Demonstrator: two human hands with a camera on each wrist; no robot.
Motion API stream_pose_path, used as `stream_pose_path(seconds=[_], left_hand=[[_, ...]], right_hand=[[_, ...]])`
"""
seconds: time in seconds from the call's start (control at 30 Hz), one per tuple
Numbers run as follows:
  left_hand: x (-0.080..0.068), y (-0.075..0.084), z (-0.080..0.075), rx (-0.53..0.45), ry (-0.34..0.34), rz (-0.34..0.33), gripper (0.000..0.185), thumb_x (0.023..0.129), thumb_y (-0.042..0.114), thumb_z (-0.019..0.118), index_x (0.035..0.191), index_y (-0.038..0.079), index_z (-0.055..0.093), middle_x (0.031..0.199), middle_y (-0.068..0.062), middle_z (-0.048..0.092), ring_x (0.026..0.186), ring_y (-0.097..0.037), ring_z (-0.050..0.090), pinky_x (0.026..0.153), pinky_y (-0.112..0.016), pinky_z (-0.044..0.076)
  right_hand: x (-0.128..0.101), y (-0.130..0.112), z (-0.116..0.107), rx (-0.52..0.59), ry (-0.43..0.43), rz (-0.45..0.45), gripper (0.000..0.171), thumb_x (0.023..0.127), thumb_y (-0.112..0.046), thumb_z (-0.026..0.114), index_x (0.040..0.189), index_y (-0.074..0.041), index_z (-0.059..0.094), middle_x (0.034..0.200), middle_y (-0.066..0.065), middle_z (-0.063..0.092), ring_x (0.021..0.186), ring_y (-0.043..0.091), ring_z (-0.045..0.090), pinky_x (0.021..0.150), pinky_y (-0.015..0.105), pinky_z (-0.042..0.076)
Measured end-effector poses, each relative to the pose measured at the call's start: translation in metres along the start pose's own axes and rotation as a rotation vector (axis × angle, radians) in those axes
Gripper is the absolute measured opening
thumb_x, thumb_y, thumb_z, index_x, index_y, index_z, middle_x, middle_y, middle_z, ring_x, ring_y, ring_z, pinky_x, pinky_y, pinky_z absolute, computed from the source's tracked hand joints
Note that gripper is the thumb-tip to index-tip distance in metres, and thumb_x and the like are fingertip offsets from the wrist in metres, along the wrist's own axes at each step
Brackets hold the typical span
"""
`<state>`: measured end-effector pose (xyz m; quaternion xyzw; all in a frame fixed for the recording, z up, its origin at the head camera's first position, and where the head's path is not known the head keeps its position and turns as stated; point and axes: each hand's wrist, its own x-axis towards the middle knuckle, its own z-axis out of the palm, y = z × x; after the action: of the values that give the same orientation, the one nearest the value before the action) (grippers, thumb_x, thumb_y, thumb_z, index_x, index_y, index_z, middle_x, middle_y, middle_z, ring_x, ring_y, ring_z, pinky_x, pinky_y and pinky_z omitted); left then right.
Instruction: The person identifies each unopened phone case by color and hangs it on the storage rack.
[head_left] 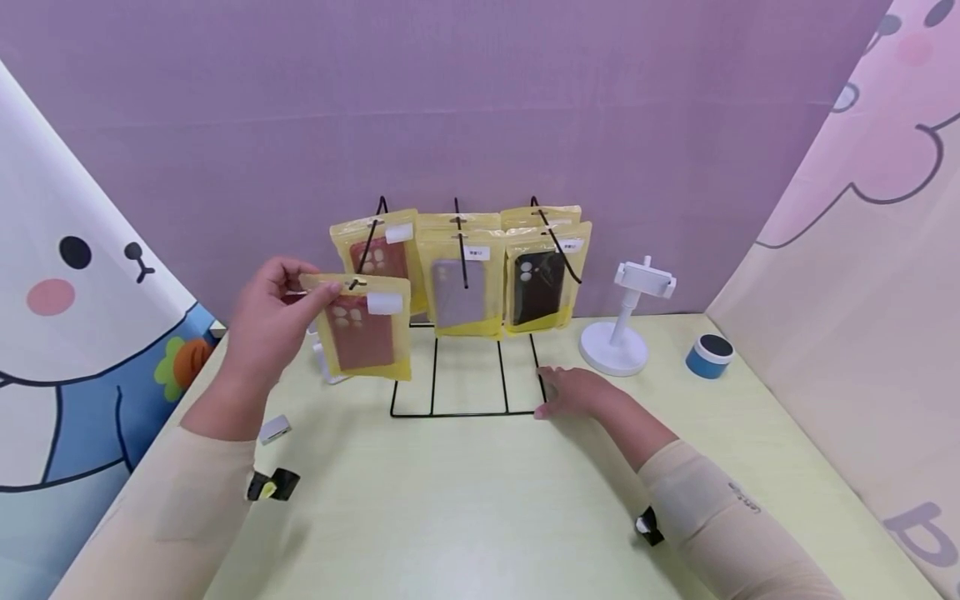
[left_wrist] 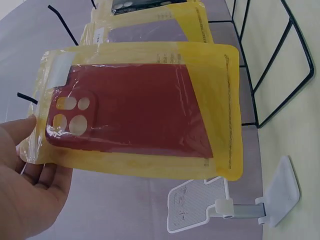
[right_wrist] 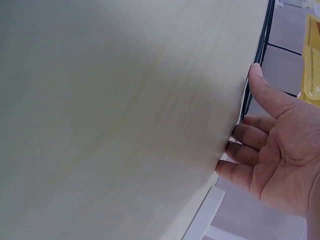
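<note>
- Fingers of the left hand [head_left: 273,312] are pinching the top corner of a yellow packet [head_left: 365,327] with a red phone case, holding it in the air just before the black wire rack [head_left: 465,392].
- The right hand [head_left: 573,392] is resting on the desk [head_left: 480,500], fingers relaxed, touching the rack's base.
- Other packets [head_left: 461,279] are hanging on the rack.

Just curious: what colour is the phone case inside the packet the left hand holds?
Dark red, inside a yellow packet; the left wrist view shows it best.
</note>
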<state>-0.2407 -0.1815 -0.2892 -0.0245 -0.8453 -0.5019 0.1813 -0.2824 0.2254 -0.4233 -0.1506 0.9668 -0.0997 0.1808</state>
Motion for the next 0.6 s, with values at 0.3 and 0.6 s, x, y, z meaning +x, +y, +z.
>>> stream_pose_path(seconds=[0.3, 0.6], left_hand=[[0.015, 0.0, 0.008, 0.041, 0.054, -0.008, 0.053, 0.082, 0.06, 0.069, 0.108, 0.017, 0.054, 0.101, 0.002, 0.053, 0.093, -0.016, 0.049, 0.072, -0.026, 0.044], [0.036, 0.002, 0.016, 0.032, 0.085, -0.016, 0.052, 0.082, 0.058, 0.07, 0.106, 0.015, 0.053, 0.096, 0.002, 0.048, 0.09, -0.018, 0.044, 0.068, -0.029, 0.041]], right_hand=[[0.002, 0.001, 0.002, -0.014, -0.006, 0.003, 0.089, 0.086, -0.052, 0.069, 0.153, -0.006, 0.032, 0.154, 0.023, 0.037, 0.138, 0.042, 0.04, 0.113, 0.053, 0.036], [0.002, 0.0, 0.002, -0.029, -0.001, 0.005, 0.089, 0.086, -0.053, 0.069, 0.154, -0.008, 0.032, 0.154, 0.023, 0.038, 0.138, 0.042, 0.041, 0.112, 0.053, 0.037]])
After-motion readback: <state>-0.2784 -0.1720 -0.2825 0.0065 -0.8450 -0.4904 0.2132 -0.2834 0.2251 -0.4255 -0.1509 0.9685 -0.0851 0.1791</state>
